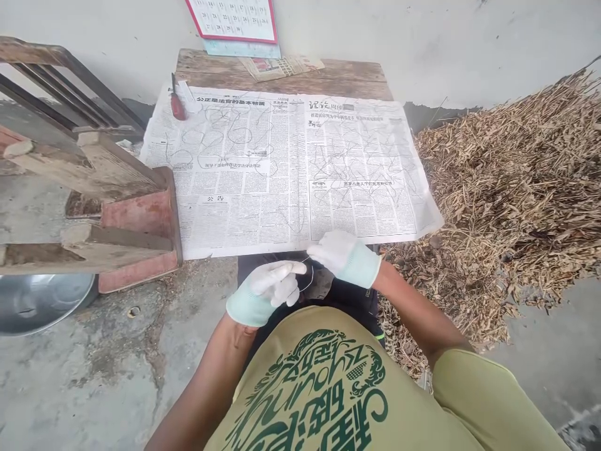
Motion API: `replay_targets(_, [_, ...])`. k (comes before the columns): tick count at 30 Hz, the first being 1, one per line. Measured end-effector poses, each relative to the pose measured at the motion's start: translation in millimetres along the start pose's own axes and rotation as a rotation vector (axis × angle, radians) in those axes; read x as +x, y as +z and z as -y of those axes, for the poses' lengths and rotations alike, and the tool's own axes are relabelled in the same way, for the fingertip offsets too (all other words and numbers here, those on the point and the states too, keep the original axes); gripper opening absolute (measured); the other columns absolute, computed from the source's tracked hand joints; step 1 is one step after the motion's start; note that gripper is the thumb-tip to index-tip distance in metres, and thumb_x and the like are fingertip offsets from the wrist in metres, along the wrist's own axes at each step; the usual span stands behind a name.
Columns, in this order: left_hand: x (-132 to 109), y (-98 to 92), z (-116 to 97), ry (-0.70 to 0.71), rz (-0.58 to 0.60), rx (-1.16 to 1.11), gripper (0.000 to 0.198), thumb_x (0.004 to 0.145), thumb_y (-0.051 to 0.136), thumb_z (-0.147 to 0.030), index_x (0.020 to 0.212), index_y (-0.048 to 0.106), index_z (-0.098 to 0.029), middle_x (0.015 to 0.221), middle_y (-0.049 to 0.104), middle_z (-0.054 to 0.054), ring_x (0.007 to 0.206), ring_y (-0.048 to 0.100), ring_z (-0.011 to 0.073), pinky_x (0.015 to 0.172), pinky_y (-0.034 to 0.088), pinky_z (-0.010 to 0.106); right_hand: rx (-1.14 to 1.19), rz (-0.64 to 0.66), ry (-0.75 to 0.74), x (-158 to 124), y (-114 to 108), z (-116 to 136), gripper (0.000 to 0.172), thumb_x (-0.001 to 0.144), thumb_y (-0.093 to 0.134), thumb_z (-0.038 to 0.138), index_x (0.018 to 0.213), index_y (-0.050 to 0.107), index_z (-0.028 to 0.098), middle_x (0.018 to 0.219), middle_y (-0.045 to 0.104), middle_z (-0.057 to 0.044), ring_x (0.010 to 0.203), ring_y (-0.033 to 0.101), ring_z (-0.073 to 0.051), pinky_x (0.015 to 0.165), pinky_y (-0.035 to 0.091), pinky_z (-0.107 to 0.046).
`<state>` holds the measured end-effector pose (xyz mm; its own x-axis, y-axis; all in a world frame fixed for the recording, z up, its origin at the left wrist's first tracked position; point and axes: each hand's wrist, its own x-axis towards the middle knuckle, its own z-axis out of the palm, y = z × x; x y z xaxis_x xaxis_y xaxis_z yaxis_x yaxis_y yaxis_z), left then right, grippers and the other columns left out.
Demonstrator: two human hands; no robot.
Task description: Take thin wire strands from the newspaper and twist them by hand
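Both hands gloved in white fabric with pale mint ribbed cuffs, held close together at the near edge of the table, above the lap. Right hand (334, 250): thumb and fingertips brought together in a pinch on a thin, pale wire (312, 274), which bows out in a smooth curve between the two hands. Left hand (277, 283): thumb and forefinger straight and nearly together, other fingers curled; the wire's lower end runs in toward them, but cannot tell whether they grip it. Wooden table (347, 78) coarse and weathered, grain showing along the far strip; the rest under a spread newspaper (248, 228), thin, creased, matte, densely printed. On its left half, fine wire loops (230, 134), loose and rounded; on the right half, a wire tangle (350, 166), more angular and crossed. Screwdriver (177, 106) near the far left corner, glossy red handle, slim dark shaft. A red-bordered calendar (235, 22) stands beyond, against the pale plaster wall (422, 44). At left, rough timber furniture with a scuffed red board (141, 216), and below it a shiny round metal basin (49, 307). At right, a brittle, tan heap of dry stalks (521, 181) on grey concrete
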<state>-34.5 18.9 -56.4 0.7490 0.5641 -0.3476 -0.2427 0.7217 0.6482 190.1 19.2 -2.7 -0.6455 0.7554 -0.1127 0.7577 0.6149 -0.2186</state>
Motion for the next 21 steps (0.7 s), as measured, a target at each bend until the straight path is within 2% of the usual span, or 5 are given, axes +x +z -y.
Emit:
replay_targets(2, [-2,4.1,-1,0.024,0.024,-0.044,0.027,0.086,0.077,-0.040,0.098,0.080,-0.016,0.035,0.036,-0.009,0.032,0.030,0.0049,0.045,0.042,0.021,0.015,-0.009,0.019,-1,0,3,0.021,0.102,0.046,0.015,0.091,0.064,0.015,0.072,0.062,-0.004,0.064,0.045,-0.017,0.061,0.020,-0.034])
replay_targets(7, [-3,11.8,-3,0.077,-0.057,-0.031,0.026,0.086,0.077,-0.040,0.090,0.077,-0.014,0.036,0.031,-0.010,0.034,0.027,0.0044,0.044,0.039,0.021,0.064,0.039,0.014,-6,-4,7,0.020,0.099,0.047,0.012,0.089,0.064,0.015,0.070,0.059,-0.003,0.061,0.041,-0.016,0.060,0.020,-0.033])
replay_targets(14, [1,-3.3,13,0.038,-0.159,0.053,0.034,0.082,0.079,-0.049,0.083,0.072,-0.015,0.037,0.035,-0.010,0.037,0.037,0.0078,0.051,0.046,0.026,0.145,0.132,-0.034,-15,3,2,0.022,0.102,0.046,0.014,0.088,0.062,0.017,0.070,0.058,-0.001,0.058,0.038,-0.013,0.059,0.020,-0.031])
replay_targets(17, [0,-6.3,15,0.036,-0.205,0.167,0.039,0.083,0.075,-0.053,0.090,0.072,-0.015,0.042,0.046,-0.007,0.040,0.043,0.0093,0.054,0.049,0.028,0.120,0.132,0.010,-13,2,2,0.026,0.105,0.043,0.019,0.088,0.063,0.016,0.070,0.059,-0.002,0.058,0.038,-0.013,0.058,0.020,-0.031])
replay_targets(21, [-5,2.7,1,0.011,-0.309,0.506,0.043,0.080,0.077,-0.043,0.113,0.075,-0.016,0.073,0.071,0.002,0.052,0.056,0.0119,0.049,0.043,0.025,0.105,0.156,0.006,-9,-2,5,0.020,0.102,0.048,0.015,0.089,0.064,0.016,0.070,0.060,-0.002,0.058,0.042,-0.013,0.057,0.022,-0.030])
